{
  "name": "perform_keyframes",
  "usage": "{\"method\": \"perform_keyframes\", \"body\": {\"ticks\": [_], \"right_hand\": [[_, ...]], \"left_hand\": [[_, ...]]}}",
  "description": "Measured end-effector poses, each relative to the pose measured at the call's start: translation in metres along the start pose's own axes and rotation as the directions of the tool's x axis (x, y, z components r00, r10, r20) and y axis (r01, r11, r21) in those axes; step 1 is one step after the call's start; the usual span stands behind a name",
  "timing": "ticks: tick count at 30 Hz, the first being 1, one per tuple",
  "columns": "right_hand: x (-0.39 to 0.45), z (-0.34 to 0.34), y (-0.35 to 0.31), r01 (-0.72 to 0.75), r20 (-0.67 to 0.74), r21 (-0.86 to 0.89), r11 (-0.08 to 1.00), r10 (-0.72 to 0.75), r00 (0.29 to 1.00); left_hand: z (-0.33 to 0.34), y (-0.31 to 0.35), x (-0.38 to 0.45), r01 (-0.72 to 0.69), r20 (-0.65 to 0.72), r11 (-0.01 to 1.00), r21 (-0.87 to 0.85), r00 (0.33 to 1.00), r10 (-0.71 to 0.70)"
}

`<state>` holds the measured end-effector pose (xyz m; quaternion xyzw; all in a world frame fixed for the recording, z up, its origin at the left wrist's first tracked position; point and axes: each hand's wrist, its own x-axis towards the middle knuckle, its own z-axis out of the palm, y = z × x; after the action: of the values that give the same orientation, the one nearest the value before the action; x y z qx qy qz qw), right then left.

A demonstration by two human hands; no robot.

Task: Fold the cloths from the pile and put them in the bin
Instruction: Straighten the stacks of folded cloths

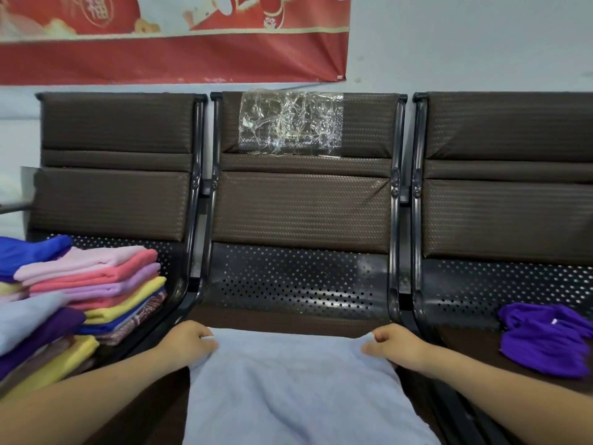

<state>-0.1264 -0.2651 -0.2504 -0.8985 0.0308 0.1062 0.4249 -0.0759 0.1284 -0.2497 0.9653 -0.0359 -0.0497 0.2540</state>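
Now, with my left hand [189,343] and right hand [390,346] each pinching a far corner of the pale cloth [298,387] spread on the middle seat [298,277], I should keep both corners level and fold evenly toward me.

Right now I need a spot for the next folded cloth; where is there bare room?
Free: right seat between light blue cloth and purple cloth. Left seat is crowded with stacked cloths.
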Motion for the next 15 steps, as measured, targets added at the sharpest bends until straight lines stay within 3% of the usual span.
{"method": "perform_keyframes", "body": {"ticks": [2,5,7,9,12,15], "right_hand": [[-0.003,-0.003,-0.004,-0.01,-0.04,0.043,0.999,0.012,0.999],[-0.007,-0.018,-0.024,0.034,-0.223,0.154,0.988,0.001,0.975],[-0.015,-0.035,-0.053,0.121,-0.336,0.334,0.935,-0.001,0.942],[-0.025,-0.061,-0.089,0.24,-0.446,0.452,0.859,-0.015,0.895],[-0.049,-0.099,-0.139,0.42,-0.583,0.373,0.827,-0.144,0.8],[-0.08,-0.118,-0.173,0.489,-0.599,0.283,0.825,-0.247,0.762]], "left_hand": [[-0.013,0.01,-0.004,-0.032,-0.023,0.998,-0.052,0.999,0.031],[-0.058,0.04,-0.006,-0.125,-0.2,0.977,-0.175,0.976,0.09],[-0.093,0.063,-0.013,-0.195,-0.323,0.922,-0.335,0.943,0.082],[-0.124,0.081,-0.026,-0.26,-0.402,0.886,-0.384,0.911,0.093],[-0.162,0.098,-0.046,-0.323,-0.464,0.874,-0.364,0.876,0.13],[-0.186,0.113,-0.067,-0.378,-0.555,0.858,-0.349,0.821,0.136]]}}
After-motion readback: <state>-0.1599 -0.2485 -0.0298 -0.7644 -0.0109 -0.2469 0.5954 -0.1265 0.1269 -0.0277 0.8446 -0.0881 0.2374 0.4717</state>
